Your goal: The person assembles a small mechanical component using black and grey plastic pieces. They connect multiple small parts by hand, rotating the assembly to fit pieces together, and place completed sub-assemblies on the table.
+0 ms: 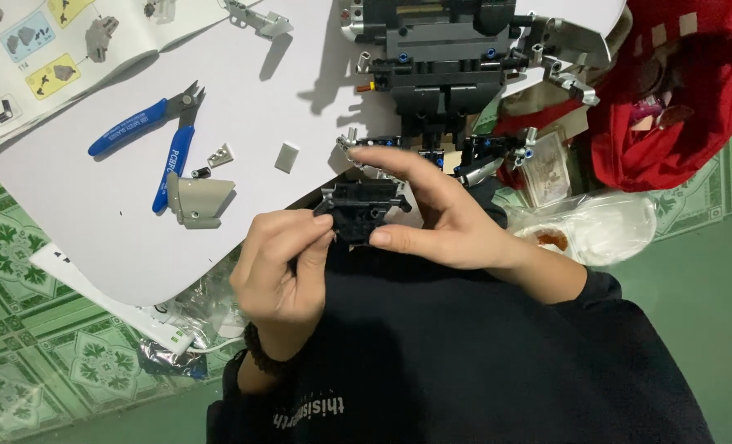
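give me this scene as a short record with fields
left hand: grips the left side of a small black brick assembly
right hand: holds its right side, forefinger across the top
surface: white sheet on green patterned floor
nearby: blue-handled cutters, grey panel piece, large dark model, instruction booklet

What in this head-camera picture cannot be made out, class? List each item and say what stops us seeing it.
- Black brick piece: its near side, hidden by left hand and right hand.
- Large dark model: its top, cut off by upper edge.
- Instruction booklet: drawings too small.
- Clear bag: contents blurred.
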